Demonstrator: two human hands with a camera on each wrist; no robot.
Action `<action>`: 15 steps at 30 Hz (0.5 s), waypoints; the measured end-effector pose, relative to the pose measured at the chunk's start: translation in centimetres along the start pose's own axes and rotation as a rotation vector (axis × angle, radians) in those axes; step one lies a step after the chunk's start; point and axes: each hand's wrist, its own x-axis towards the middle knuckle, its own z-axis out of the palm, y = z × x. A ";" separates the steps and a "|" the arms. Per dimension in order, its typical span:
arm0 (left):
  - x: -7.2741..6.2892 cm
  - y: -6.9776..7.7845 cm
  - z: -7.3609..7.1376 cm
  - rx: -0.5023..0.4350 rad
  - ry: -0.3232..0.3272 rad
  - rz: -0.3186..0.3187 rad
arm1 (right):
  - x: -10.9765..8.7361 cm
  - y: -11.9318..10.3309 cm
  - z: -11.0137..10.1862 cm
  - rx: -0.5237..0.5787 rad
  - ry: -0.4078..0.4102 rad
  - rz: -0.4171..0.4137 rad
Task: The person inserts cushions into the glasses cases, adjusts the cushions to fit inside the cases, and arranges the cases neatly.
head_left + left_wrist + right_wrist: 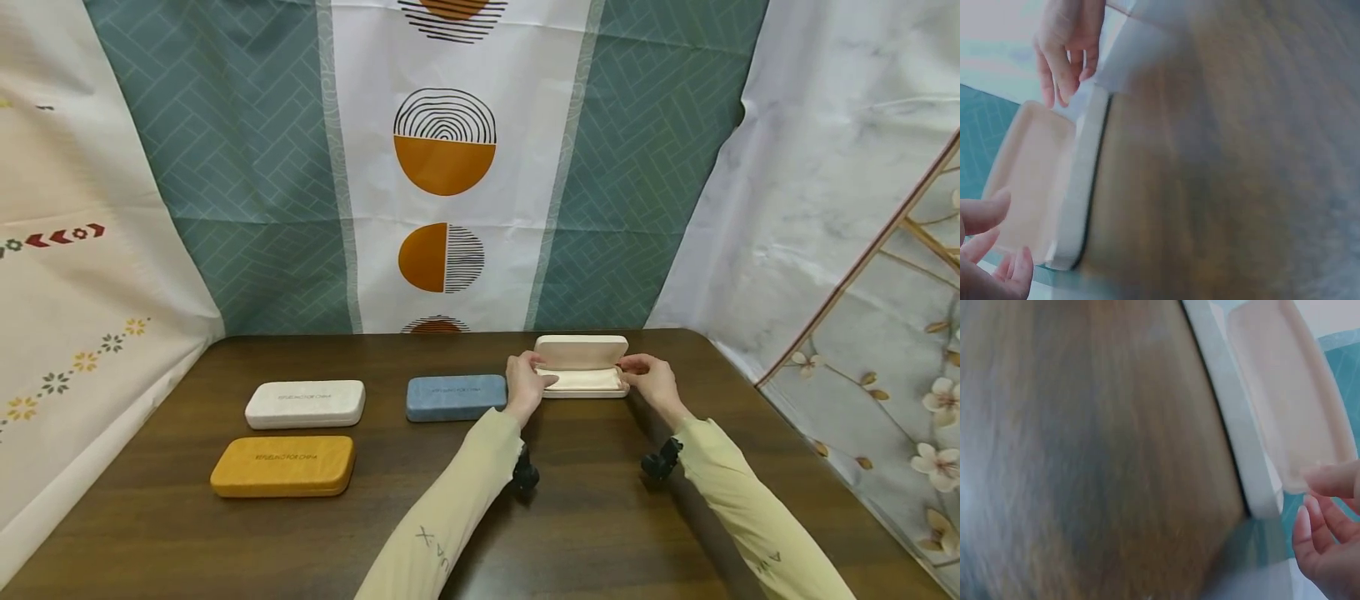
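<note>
An eyeglass case (582, 353), white outside and pale peach inside, stands with its lid raised near the table's back edge. A cream cloth (579, 380) lies in its lower half. My left hand (523, 385) is at the case's left end, thumb and fingers apart in the left wrist view. At the right end is my right hand (651, 382), its thumb (1332, 479) by the lid's corner and its fingers loosely bent. Whether either hand touches the case is hard to tell.
Left of the open case lies a closed blue case (456, 398). Farther left are a closed white case (305, 404) and, nearer the front, a closed yellow case (283, 467). Patterned curtains (277, 167) hang behind the wooden table (585, 517).
</note>
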 end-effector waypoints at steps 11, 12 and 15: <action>-0.1 1.1 -0.6 -0.137 -0.058 -0.109 | 0.3 -2.1 0.7 0.221 0.147 0.183; -0.2 1.1 -0.6 -0.148 -0.073 -0.115 | 0.3 -2.2 0.8 0.234 0.130 0.180; -0.2 0.9 -0.6 -0.216 -0.119 -0.130 | 0.3 -2.3 1.0 0.252 0.069 0.162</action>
